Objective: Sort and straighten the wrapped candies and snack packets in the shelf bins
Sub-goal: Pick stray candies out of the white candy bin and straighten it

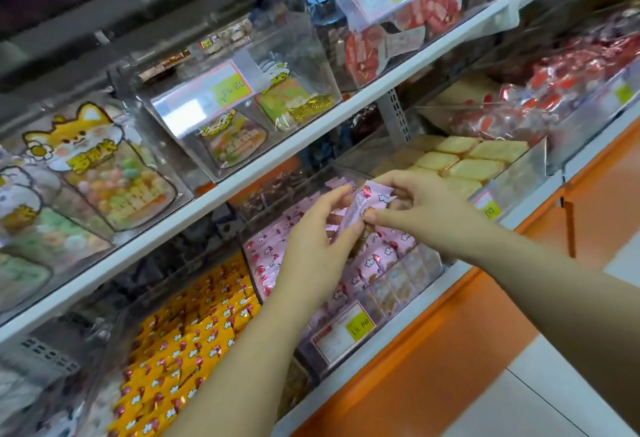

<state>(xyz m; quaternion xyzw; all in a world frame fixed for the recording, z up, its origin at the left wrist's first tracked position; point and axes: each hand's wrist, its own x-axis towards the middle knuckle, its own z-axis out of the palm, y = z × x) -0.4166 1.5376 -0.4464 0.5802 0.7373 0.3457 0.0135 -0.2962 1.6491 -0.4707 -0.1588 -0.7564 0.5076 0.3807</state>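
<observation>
On the lower shelf of a shop display, just above a clear bin, a small pink wrapped candy packet (372, 198) printed with white flowers and red shapes was held up between two bare hands. The left hand (317, 246) gripped its lower end, thumb and fingers curled round it; more pink edges showed behind those fingers, so it may have held several, though the view did not settle this. The right hand (419, 208) pinched the upper end between thumb and fingertips.

The packet looked light, its film wrapper thin, glossy and probably slippery. The filling likely crushes, so it is best taken by the flat sealed ends or lightly across the broad faces, not squeezed in the middle.

Directly below, the clear bin (398, 298) held many matching pink packets (377, 256), some standing in rows and some tilted. A price label (344, 331) was fixed to its front.

To the left sat a bin of yellow packets (194, 332) with the same flower print. To the right lay pale yellow wrapped cakes (464, 159), and further right, red-wrapped sweets (540, 100). Above a white shelf edge (242, 173), clear tubs held cat-printed snack bags (104, 166). An orange base panel (450, 350) ran beneath.
</observation>
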